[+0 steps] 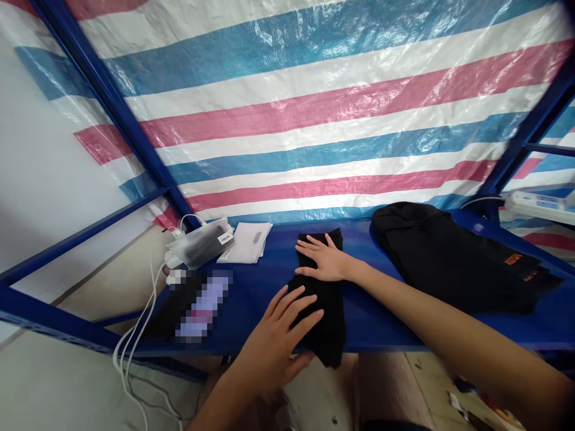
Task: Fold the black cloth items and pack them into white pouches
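Observation:
A folded piece of black cloth (330, 311) lies lengthwise on the blue shelf, its near end hanging a little over the front edge. My right hand (324, 258) rests flat on the far part of it, fingers spread. Over the left side of its nearer part is my left hand (287, 326), fingers stretched and apart, the thumb low by the shelf edge. Whether the left fingertips press on the cloth or just hover, I cannot tell.
Black garments with orange lettering (449, 257) lie at the right. To the left are white papers (245, 242), a clear plastic packet (209, 244), white cables (135, 341) and a blurred-out item (204, 308). A striped plastic sheet (314, 120) hangs behind, between blue metal posts (130, 137).

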`<move>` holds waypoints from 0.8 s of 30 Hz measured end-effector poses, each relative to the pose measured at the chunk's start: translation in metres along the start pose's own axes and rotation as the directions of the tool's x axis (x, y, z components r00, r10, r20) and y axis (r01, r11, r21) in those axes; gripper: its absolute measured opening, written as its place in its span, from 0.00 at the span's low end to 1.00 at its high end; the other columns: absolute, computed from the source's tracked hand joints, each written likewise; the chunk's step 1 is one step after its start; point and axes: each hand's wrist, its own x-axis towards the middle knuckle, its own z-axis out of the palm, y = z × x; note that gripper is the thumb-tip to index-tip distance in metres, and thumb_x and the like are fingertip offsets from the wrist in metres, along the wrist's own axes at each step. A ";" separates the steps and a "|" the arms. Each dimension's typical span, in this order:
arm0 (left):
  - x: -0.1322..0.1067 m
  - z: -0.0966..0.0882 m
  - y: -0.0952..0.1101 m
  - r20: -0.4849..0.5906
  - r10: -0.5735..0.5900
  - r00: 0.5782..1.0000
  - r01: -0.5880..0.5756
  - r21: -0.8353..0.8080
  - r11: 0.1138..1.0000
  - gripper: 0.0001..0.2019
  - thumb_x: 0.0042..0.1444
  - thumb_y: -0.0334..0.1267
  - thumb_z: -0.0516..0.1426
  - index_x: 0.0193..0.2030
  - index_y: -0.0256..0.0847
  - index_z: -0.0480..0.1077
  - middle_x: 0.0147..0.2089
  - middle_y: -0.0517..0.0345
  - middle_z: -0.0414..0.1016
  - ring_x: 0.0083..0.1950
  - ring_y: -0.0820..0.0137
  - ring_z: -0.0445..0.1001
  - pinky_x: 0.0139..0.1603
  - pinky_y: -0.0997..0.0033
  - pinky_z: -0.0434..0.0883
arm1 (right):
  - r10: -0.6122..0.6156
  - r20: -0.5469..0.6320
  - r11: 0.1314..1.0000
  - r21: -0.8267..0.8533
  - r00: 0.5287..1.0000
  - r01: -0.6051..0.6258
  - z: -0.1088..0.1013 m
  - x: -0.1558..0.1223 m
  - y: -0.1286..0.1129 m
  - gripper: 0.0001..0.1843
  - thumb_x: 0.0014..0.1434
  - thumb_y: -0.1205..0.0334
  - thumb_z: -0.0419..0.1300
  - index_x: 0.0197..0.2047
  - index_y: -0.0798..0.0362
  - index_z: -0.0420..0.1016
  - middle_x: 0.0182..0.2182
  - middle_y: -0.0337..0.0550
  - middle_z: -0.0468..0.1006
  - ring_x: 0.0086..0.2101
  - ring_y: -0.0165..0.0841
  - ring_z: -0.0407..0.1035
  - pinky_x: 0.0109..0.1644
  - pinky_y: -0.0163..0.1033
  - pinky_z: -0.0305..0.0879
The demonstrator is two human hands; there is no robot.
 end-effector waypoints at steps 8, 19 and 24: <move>0.015 -0.001 -0.007 -0.145 0.156 0.977 -0.172 -0.107 0.979 0.28 0.66 0.29 0.55 0.71 0.47 0.70 0.67 0.48 0.79 0.71 0.57 0.75 0.83 0.37 0.58 | -0.076 0.000 0.997 -0.006 0.997 0.076 0.009 -0.010 -0.013 0.45 0.73 0.28 0.53 0.83 0.44 0.58 0.81 0.52 0.54 0.80 0.57 0.42 0.80 0.76 0.21; 0.162 -0.025 -0.075 -0.089 -0.505 0.859 0.428 -0.415 0.803 0.16 0.74 0.50 0.56 0.45 0.42 0.78 0.43 0.53 0.85 0.45 0.58 0.82 0.45 0.64 0.73 | 0.496 -0.402 0.752 0.643 0.770 -0.149 -0.014 0.003 0.044 0.48 0.79 0.37 0.27 0.57 0.56 0.84 0.51 0.55 0.88 0.54 0.48 0.82 0.61 0.49 0.76; 0.193 0.012 -0.109 -0.039 -0.528 0.848 0.504 -0.246 0.828 0.13 0.73 0.44 0.57 0.46 0.42 0.81 0.50 0.47 0.86 0.54 0.54 0.82 0.54 0.60 0.72 | 0.454 -0.384 0.866 0.403 0.804 -0.297 -0.021 -0.001 0.059 0.33 0.74 0.35 0.57 0.64 0.53 0.81 0.56 0.55 0.86 0.60 0.50 0.76 0.67 0.50 0.70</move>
